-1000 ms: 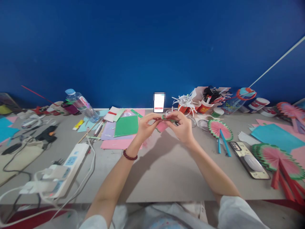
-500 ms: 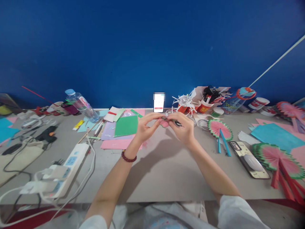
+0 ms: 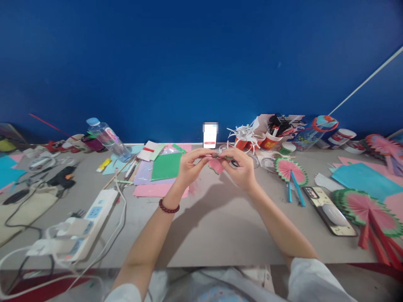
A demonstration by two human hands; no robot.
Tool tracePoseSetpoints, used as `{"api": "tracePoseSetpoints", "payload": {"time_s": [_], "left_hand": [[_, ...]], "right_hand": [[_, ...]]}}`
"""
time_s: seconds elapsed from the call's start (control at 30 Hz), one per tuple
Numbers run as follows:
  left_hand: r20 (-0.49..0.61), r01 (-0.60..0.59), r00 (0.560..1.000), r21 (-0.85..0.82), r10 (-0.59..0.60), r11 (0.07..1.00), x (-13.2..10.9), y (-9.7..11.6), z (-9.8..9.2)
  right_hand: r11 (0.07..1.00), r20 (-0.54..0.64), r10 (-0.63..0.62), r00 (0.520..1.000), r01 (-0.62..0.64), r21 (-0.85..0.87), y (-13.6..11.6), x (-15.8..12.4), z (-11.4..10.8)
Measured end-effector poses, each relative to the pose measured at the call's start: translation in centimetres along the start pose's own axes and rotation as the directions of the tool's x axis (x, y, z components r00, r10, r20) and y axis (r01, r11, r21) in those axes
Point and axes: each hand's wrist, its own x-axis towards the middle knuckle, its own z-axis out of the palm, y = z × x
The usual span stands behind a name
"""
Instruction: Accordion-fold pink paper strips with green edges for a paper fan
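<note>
Above the middle of the table, both hands pinch a small pink paper piece with a green edge (image 3: 215,166), which hangs between the fingertips. My left hand (image 3: 192,164), with a dark red bead bracelet (image 3: 169,206) on its wrist, grips the left side between thumb and fingers. My right hand (image 3: 241,167) is closed on the right side. A dark loop (image 3: 234,163) shows beside the right fingers; whether it is held or lies behind them I cannot make out. The fingers cover part of the paper.
A lit phone (image 3: 210,136) stands against the blue wall. Green card (image 3: 166,165) and pink sheets lie left, beyond a power strip (image 3: 92,222). Rightward are cups (image 3: 271,140), a small watermelon fan (image 3: 290,171), a phone (image 3: 316,205) under a mouse (image 3: 334,214), and stacked fans (image 3: 368,205).
The pink paper now shows more below the fingertips, turned toward me. Both hands have shifted slightly to the left.
</note>
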Motion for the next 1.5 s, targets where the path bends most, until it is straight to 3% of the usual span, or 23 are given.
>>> {"api": "tracePoseSetpoints", "payload": {"time_s": [0.17,0.33,0.53,0.67,0.9,1.1,1.5], "left_hand": [[-0.002,0.0,1.0,0.048,0.0,0.999,0.1,0.1,-0.1],[-0.016,-0.096,0.995,0.182,0.1,0.979,0.2,0.9,0.0],[-0.046,-0.163,0.982,0.295,0.185,0.941,0.1,1.5,0.6],[-0.027,-0.179,0.981,0.263,0.193,0.948,0.1,1.7,0.6],[-0.011,-0.144,0.989,0.219,0.15,0.965,0.2,1.8,0.3],[-0.009,-0.175,0.984,0.199,0.18,0.964,0.3,1.8,0.2],[0.018,-0.187,0.982,0.185,0.186,0.965,0.3,1.9,0.4]], "right_hand": [[1.0,0.021,0.002,1.0,-0.002,-0.008,0.1,0.0,0.0],[1.0,0.027,-0.009,1.0,0.009,-0.017,-0.2,-0.1,0.1],[0.996,0.005,0.077,0.997,-0.077,0.046,-1.0,0.0,0.2],[0.999,-0.003,0.016,1.0,-0.016,0.048,-1.4,0.1,0.1],[0.999,0.003,0.034,0.999,-0.034,0.043,-1.5,0.0,0.1],[0.998,-0.015,0.044,0.999,-0.043,0.046,-2.0,0.0,0.1],[0.963,-0.025,0.215,0.976,-0.208,0.169,-2.0,-0.2,0.2]]}}
